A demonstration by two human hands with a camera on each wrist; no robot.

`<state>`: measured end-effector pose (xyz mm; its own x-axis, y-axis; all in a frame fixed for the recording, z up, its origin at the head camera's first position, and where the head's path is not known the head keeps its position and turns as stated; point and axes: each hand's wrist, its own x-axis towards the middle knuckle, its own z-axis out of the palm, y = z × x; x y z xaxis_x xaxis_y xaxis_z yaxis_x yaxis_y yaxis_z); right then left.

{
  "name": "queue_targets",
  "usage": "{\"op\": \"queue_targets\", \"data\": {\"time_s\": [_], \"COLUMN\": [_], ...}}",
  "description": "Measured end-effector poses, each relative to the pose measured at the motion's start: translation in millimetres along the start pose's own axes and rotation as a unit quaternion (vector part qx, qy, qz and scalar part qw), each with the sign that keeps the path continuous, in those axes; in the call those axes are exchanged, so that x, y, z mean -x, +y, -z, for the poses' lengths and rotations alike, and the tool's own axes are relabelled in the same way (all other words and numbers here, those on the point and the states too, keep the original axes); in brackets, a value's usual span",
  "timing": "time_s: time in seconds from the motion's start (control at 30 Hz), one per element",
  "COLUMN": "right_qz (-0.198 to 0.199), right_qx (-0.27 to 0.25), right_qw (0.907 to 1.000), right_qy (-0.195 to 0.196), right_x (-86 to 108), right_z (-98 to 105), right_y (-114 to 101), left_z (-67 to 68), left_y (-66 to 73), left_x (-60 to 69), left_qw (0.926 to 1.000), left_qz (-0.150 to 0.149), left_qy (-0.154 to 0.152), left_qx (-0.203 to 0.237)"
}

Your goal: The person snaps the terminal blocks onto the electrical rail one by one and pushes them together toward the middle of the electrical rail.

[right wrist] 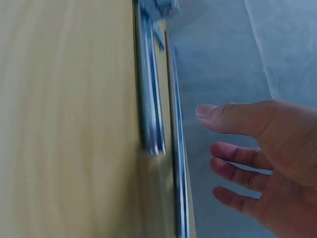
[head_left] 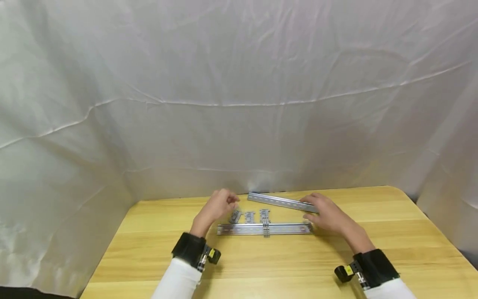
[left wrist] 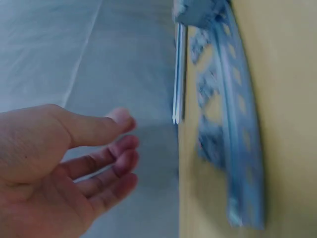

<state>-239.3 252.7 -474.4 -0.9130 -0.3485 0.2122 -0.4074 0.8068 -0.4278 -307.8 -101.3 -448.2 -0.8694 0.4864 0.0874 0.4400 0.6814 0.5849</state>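
A slotted metal DIN rail [head_left: 239, 229] lies crosswise on the table, and a grey terminal block [head_left: 266, 229] sits across its middle. Behind it lie several small grey plastic pieces, among them a left piece [head_left: 235, 216] and a middle piece [head_left: 249, 217]. My left hand [head_left: 217, 207] hovers near this rail's left end, fingers loosely bent and holding nothing. A second DIN rail [head_left: 276, 201] slants along the table's back. My right hand [head_left: 330, 214] is above the right ends of both rails; in the right wrist view its parted fingers [right wrist: 242, 154] hold nothing.
The wooden table [head_left: 284, 265] ends at the back against a grey cloth curtain [head_left: 224, 137], which also hangs at both sides. Each wrist carries a black strap with a small camera, such as the left camera [head_left: 214, 256].
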Motion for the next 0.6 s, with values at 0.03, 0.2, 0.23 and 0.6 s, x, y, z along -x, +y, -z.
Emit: {"op": "queue_targets", "data": {"time_s": [0.03,0.2,0.23,0.6], "right_qz": [-0.002,-0.012,-0.013,-0.036], "right_qx": [0.008,0.036,0.038,0.05], "right_qw": [1.0,0.9988,0.9985,0.9947], "right_qy": [-0.002,-0.03,-0.036,-0.082], "right_x": [-0.8,-5.3,-7.4,-24.3], "right_z": [3,7,6,-11], "right_y": [3,17,20,32], "left_z": [-0.9,-13.4,-15.7,-51.6], "left_y": [5.7,18.3,18.1,-3.1], "left_x": [-9.1,-48.1,-53.0,-73.6], "left_qw": [0.9999,0.9965,0.9952,0.9911], "left_qz": [-0.006,-0.021,-0.018,-0.037], "left_qy": [-0.003,-0.051,-0.061,-0.085], "left_qx": [-0.009,-0.063,-0.074,-0.096]}}
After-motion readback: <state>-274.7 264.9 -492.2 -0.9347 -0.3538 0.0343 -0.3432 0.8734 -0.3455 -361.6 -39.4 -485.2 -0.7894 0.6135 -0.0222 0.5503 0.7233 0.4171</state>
